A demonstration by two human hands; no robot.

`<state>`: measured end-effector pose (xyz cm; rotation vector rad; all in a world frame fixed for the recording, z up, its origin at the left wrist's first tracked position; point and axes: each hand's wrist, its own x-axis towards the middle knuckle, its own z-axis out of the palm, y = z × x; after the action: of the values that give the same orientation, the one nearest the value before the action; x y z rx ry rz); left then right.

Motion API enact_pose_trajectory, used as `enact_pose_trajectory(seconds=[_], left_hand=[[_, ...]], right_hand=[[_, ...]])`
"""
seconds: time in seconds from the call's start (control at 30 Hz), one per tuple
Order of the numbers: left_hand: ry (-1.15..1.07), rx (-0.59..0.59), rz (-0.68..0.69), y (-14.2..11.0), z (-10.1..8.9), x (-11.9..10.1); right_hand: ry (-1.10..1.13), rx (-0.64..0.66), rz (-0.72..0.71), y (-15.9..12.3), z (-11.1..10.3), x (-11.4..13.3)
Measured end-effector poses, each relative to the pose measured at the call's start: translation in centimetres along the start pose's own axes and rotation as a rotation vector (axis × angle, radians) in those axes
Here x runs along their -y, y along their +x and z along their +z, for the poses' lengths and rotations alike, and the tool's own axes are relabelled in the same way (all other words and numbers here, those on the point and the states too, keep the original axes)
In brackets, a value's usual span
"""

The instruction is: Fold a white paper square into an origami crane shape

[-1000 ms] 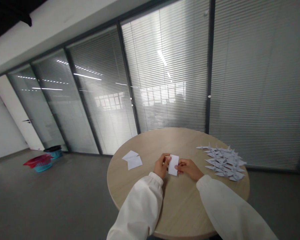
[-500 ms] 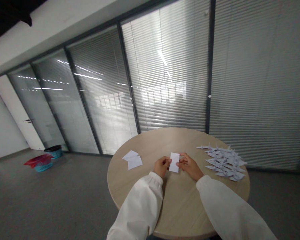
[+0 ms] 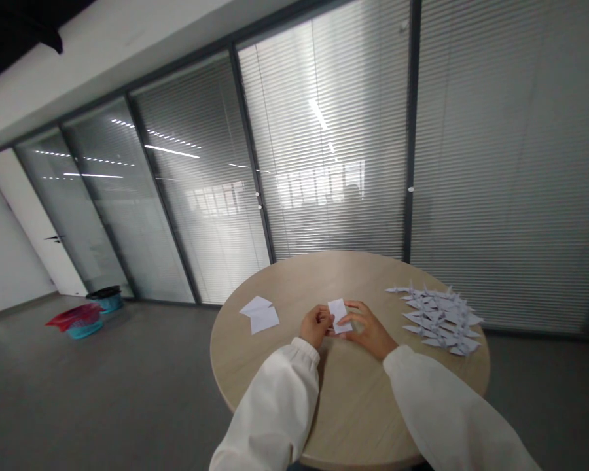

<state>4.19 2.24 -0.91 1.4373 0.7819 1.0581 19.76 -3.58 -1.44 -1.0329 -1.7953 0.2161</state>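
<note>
A small white rectangle of folded paper [image 3: 339, 312] is held over the middle of the round table. My left hand [image 3: 316, 324] pinches its left edge, fingers curled. On the other side, my right hand [image 3: 368, 329] grips the right edge, with fingers lying along the paper's far and near parts. To the left of my hands lie loose white paper sheets [image 3: 262, 318], overlapping. On the right side of the table is a pile of folded white paper cranes [image 3: 444, 320] with pointed wings and tails.
The round wooden table [image 3: 363, 399] stands before a glass partition [image 3: 324, 131] with blinds. On the floor at the left are two blue bins, one with a red liner [image 3: 81, 317] and one with a black liner [image 3: 107, 296]. A white door [image 3: 44, 229] is beyond them.
The paper has tilted and shifted slightly left. My right hand has moved a little left, its fingers now reaching over the paper. The sheets and the pile have stayed in place.
</note>
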Motion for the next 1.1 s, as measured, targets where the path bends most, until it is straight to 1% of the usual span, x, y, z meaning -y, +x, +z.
enact_pose_trajectory(seconds=[0.17,0.33,0.4,0.47,0.53,0.67,0.9,1.1], left_hand=[[0.021,0.073,-0.001,-0.3,0.1,-0.2],[0.035,0.187,-0.040,-0.3,0.2,0.2],[0.035,0.200,-0.028,-0.4,0.3,0.3],[0.047,0.194,-0.013,-0.4,0.4,0.2],[0.058,0.199,-0.011,-0.6,0.6,0.0],[0.073,0.254,-0.026,-0.9,0.9,-0.3],[0.114,0.234,0.036,-0.6,0.8,0.7],[0.191,0.230,0.072,-0.6,0.7,0.9]], right_hand=[[0.074,-0.050,0.082,0.1,-0.1,0.0],[0.265,-0.135,0.243,0.2,0.1,-0.5],[0.345,-0.150,0.311,0.3,0.3,-0.9],[0.381,-0.148,0.340,0.3,0.4,-1.4],[0.379,-0.150,0.345,0.4,0.4,-1.7],[0.337,-0.144,0.347,0.4,0.2,-1.6],[0.308,-0.066,0.325,0.3,-0.1,-0.8],[0.253,-0.062,0.315,0.2,0.0,-1.4]])
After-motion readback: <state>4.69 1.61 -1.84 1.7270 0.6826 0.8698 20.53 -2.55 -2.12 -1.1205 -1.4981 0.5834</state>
